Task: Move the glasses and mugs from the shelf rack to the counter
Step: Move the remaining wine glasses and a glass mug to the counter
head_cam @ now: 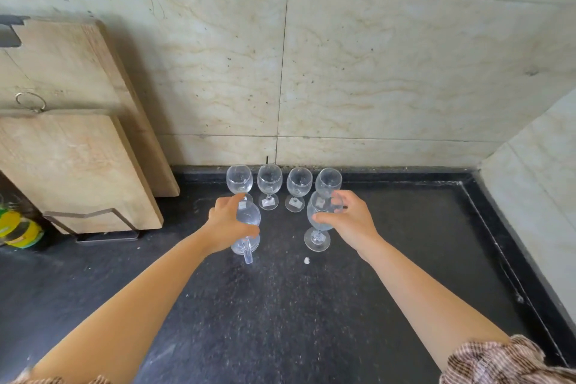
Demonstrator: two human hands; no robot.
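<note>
Several clear wine glasses stand in a row on the black counter (311, 305) by the back wall; the second from the left (269, 182) and its neighbour (299, 185) are fully visible. My left hand (227, 224) is closed around a clear glass mug (247, 227) whose handle points toward me; its base touches the counter. My right hand (349, 218) grips the bowl of another wine glass (318, 224), whose foot rests on the counter in front of the row's right end. The shelf rack is out of view.
Two wooden cutting boards (71, 165) lean on the wall at the left in a metal holder (103, 227). A yellow-green packet (18, 231) lies at the far left. A raised black rim (505, 243) bounds the counter at the right. A white crumb (307, 260) lies near the glass.
</note>
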